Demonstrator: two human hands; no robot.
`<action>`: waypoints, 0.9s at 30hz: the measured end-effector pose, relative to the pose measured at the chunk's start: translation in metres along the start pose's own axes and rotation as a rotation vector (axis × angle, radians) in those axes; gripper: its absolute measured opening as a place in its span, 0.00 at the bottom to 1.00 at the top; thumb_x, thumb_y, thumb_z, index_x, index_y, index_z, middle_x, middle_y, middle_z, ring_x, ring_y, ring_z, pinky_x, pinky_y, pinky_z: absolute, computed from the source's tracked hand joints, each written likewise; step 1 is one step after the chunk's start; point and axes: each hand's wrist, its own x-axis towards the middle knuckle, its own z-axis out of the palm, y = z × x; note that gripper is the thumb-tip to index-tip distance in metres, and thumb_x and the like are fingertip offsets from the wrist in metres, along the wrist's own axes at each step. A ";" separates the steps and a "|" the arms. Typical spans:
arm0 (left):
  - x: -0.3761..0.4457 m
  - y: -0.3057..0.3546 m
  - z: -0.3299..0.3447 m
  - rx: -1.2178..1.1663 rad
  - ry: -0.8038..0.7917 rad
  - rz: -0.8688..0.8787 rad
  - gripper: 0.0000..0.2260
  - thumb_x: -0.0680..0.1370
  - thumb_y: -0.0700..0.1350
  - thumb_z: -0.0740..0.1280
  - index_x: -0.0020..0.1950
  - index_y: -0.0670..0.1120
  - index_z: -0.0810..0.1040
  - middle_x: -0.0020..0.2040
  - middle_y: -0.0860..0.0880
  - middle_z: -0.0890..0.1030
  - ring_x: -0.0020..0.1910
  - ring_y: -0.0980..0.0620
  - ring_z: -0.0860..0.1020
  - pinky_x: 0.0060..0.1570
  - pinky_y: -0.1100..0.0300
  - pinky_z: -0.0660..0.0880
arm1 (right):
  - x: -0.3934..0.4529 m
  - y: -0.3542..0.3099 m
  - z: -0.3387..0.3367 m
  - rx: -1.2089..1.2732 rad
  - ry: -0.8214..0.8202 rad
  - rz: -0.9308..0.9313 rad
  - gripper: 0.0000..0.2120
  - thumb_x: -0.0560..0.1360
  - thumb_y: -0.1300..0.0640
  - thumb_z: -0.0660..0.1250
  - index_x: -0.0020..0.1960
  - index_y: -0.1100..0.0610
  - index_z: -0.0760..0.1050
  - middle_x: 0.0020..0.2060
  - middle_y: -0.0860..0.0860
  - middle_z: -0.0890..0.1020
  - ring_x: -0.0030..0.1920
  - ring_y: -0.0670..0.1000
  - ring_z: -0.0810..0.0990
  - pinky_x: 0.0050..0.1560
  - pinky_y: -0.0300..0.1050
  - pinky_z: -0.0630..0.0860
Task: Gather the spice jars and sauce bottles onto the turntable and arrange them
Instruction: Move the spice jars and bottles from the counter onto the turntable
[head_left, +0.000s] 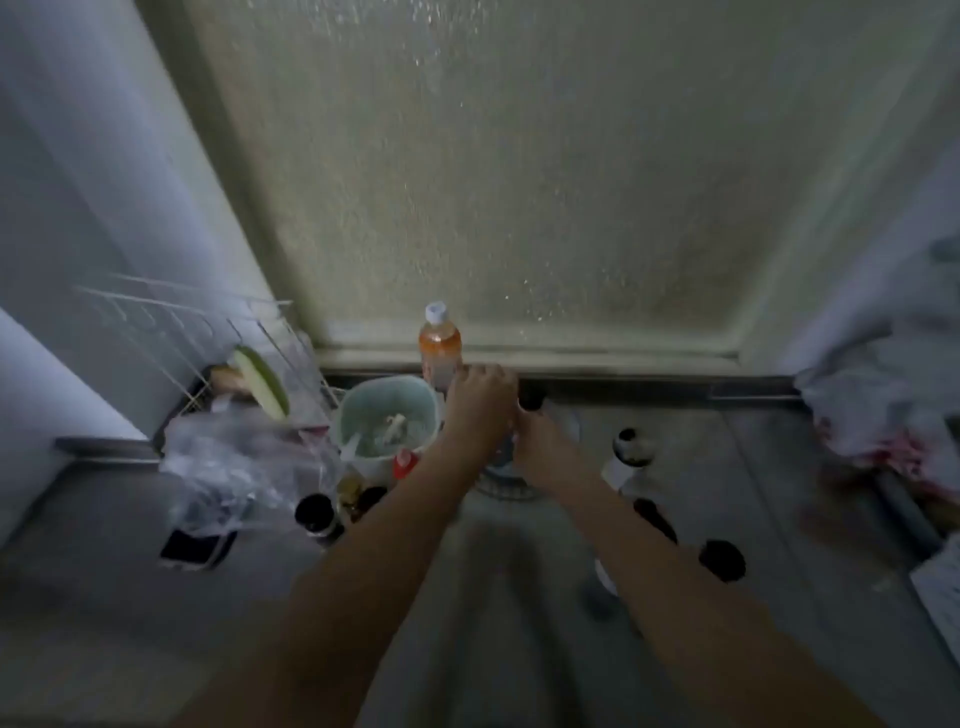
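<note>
left hand grip on orange bottle | right hand on dark-capped bottle

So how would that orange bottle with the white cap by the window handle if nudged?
The orange bottle is tall and narrow, so it probably tips easily. It looks nearly full, so likely heavy for its size. It seems to be clear plastic, so probably not fragile. The left hand is beside it.
</note>
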 end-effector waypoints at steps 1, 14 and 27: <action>-0.007 0.003 0.009 -0.046 -0.042 -0.003 0.09 0.76 0.37 0.61 0.55 0.41 0.74 0.55 0.43 0.77 0.55 0.43 0.75 0.51 0.53 0.70 | -0.001 0.008 0.016 -0.030 -0.008 0.018 0.07 0.79 0.62 0.58 0.56 0.58 0.71 0.45 0.54 0.78 0.44 0.55 0.75 0.45 0.48 0.69; -0.060 -0.017 0.188 -0.426 0.233 0.138 0.14 0.76 0.50 0.54 0.49 0.44 0.75 0.45 0.45 0.79 0.42 0.48 0.76 0.39 0.57 0.70 | -0.003 0.084 0.125 -0.267 0.524 -0.170 0.15 0.72 0.56 0.57 0.55 0.58 0.75 0.43 0.54 0.81 0.42 0.56 0.78 0.38 0.47 0.76; -0.094 -0.013 0.193 -0.463 0.450 0.275 0.09 0.77 0.47 0.59 0.38 0.49 0.64 0.33 0.51 0.68 0.30 0.51 0.68 0.30 0.59 0.61 | -0.037 0.088 0.151 -0.240 0.650 -0.228 0.10 0.75 0.57 0.58 0.53 0.60 0.72 0.48 0.60 0.77 0.49 0.59 0.71 0.46 0.52 0.70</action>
